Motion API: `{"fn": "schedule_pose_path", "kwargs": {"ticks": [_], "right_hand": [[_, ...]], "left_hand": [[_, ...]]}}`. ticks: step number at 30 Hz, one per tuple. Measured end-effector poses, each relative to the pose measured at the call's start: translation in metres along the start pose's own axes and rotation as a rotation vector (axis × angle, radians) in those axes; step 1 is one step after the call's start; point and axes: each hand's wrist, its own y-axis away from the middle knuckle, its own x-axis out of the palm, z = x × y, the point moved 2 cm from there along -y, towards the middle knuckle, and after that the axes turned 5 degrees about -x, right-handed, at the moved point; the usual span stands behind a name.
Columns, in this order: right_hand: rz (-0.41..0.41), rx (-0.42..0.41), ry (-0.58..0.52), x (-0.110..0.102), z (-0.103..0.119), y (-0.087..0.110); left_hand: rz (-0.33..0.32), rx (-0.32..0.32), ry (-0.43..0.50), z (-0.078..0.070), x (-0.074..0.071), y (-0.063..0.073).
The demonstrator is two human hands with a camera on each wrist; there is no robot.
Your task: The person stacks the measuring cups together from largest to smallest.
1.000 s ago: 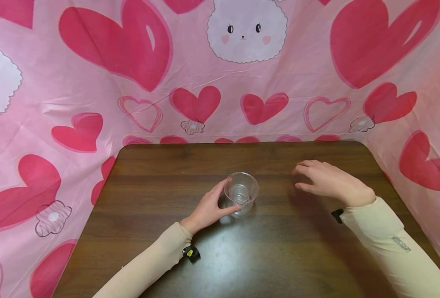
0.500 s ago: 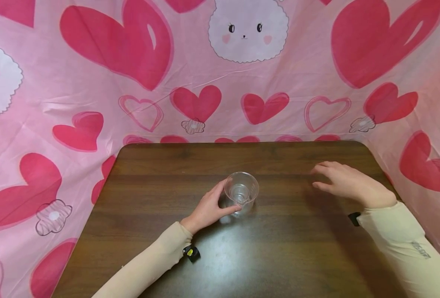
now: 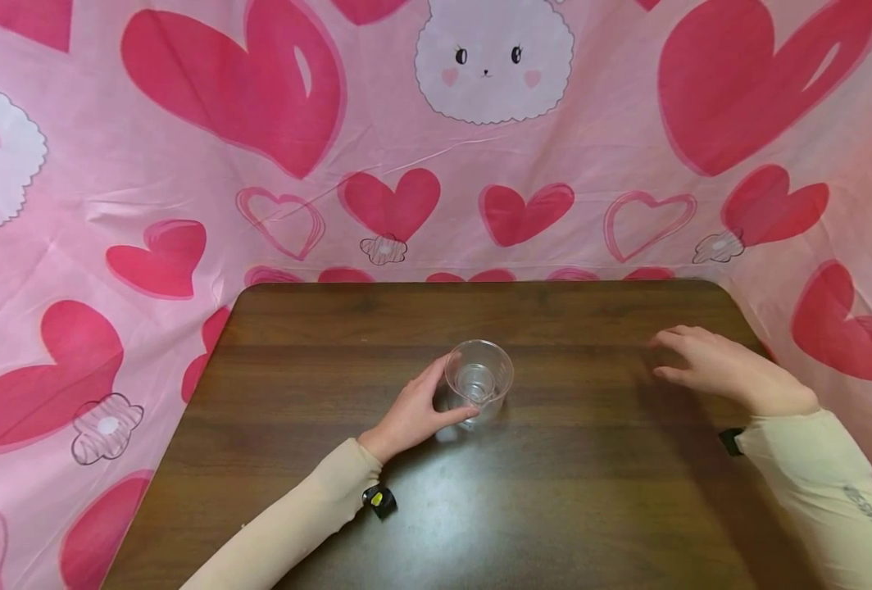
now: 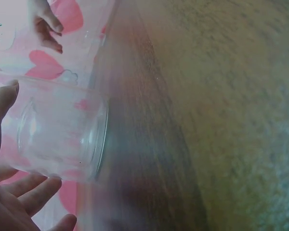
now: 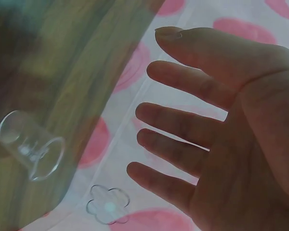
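Note:
A clear beaker point(image 3: 478, 381) with a pouring lip stands upright on the brown wooden table point(image 3: 318, 377), near its middle. Rings show through its wall in the head view. My left hand point(image 3: 411, 419) holds it from the left side, thumb at the near rim and fingers round the far side; in the left wrist view the thumb and fingertips point(image 4: 53, 185) lie along the beaker's wall. Over the right part of the table hovers my right hand point(image 3: 727, 369), empty. Its fingers are spread and gently bent in the right wrist view point(image 5: 221, 115).
Pink cloth point(image 3: 377, 98) printed with hearts and white fluffy faces surrounds the table at the back and both sides. A small black wrist device point(image 3: 380, 501) sits at the left cuff, and another dark one point(image 3: 731, 442) at the right cuff.
My right hand has moved to the right, away from the beaker, and slightly nearer to me. The left hand and the beaker have stayed in place.

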Motion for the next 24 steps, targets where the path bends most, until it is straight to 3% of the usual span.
{"fn": "schedule_pose_path", "kwargs": {"ticks": [8,14,24], "right_hand": [[-0.053,-0.043,-0.012,0.008,-0.022,0.009],[-0.037,-0.020,-0.045,0.016,-0.038,0.014],[-0.079,0.009,-0.030,0.021,-0.062,0.025]], "left_hand": [[0.012,-0.012,-0.003,0.001,0.000,0.000],[0.011,-0.016,-0.002,0.002,0.001,-0.001],[0.012,-0.014,0.000,0.002,0.001,-0.001]]}}
